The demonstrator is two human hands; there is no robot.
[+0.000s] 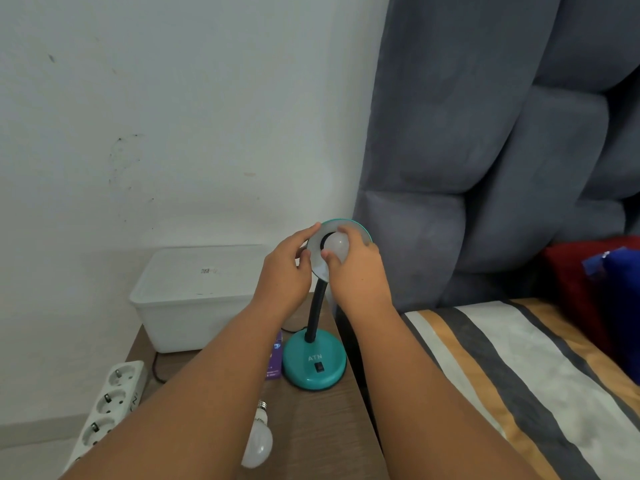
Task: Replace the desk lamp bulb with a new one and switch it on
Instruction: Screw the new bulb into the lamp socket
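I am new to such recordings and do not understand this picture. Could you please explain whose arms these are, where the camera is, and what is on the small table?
There is no machine here. A camera worn on a person's head looks down at their own bare arms. The left hand holds the rim of the lamp shade. The right hand grips a white bulb sitting in that shade. The teal desk lamp stands on a wooden bedside table. Also there: a second bulb lying loose, a white plastic box, a purple carton and a white power strip at the table's left edge. A bed is on the right.
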